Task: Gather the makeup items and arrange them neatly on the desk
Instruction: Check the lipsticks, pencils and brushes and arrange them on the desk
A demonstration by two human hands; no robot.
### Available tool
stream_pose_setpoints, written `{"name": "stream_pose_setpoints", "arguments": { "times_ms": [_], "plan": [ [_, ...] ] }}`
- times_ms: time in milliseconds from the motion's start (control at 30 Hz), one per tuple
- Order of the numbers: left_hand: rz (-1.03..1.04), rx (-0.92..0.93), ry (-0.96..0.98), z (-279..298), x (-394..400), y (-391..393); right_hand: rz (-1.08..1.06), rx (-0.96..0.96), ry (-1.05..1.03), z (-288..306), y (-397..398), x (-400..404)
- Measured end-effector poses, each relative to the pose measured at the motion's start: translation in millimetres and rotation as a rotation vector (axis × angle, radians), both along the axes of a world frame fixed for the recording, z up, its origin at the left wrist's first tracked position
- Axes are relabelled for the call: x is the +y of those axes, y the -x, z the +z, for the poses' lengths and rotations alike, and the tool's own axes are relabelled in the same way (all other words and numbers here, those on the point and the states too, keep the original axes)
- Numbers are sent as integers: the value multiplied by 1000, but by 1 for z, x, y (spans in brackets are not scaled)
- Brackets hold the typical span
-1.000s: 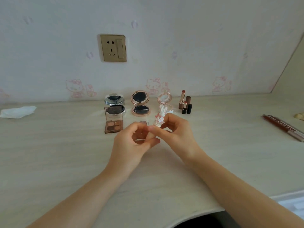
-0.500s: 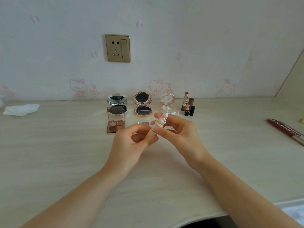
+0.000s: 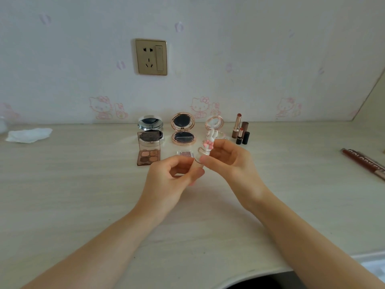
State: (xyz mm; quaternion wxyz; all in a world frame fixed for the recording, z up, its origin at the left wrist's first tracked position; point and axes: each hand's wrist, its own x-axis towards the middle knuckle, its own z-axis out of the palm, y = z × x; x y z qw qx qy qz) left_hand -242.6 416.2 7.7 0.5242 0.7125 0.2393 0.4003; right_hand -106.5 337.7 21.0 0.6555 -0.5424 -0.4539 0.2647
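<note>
Over the pale desk [image 3: 83, 195], both my hands hold a small lip product with a white rabbit-shaped cap [image 3: 209, 143]. My right hand [image 3: 231, 165] pinches the cap end. My left hand [image 3: 170, 176] pinches the lower tube, which its fingers mostly hide. Behind them, by the wall, stand an open silver compact [image 3: 150, 130], an open rose-gold compact [image 3: 183, 130], a pink clear compact [image 3: 215, 124], an open brown eyeshadow palette [image 3: 148, 156], a small glitter pan [image 3: 185, 153] and two uncapped lipsticks [image 3: 239, 131] with their caps.
A crumpled white tissue [image 3: 28, 134] lies at the far left. A long dark red box [image 3: 364, 163] lies at the right edge. A gold wall socket [image 3: 151, 57] sits above the compacts. The desk's curved front edge [image 3: 250, 276] runs below my right forearm.
My hands have kept their hold on the rabbit-capped item and stayed near the middle. The view has shifted a little, so everything sits slightly further right.
</note>
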Motion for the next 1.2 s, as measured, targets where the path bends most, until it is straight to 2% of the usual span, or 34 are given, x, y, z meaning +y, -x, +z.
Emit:
{"name": "stream_pose_setpoints", "arguments": {
  "times_ms": [167, 367, 567, 767, 1000, 1133, 1200],
  "plan": [
    [-18, 4, -18, 0, -1, 1, -64, -53, 2, 0, 0, 1],
    [-23, 23, -12, -1, 0, 0, 38, 19, -1, -1, 0, 1],
    [-11, 28, -19, -3, 1, 1, -122, -93, 42, -2, 0, 3],
    [-15, 33, -49, -3, 1, -1, -7, -52, 26, -1, 0, 1],
    [-7, 14, -56, -4, 1, 0, -97, -71, 39, -1, -1, 2],
    [-5, 16, -60, -4, 1, 0, 48, 19, 16, 1, -1, -1],
    [-4, 15, -51, -4, 1, 0, 36, -9, 23, 0, 1, 0]
  ]
}}
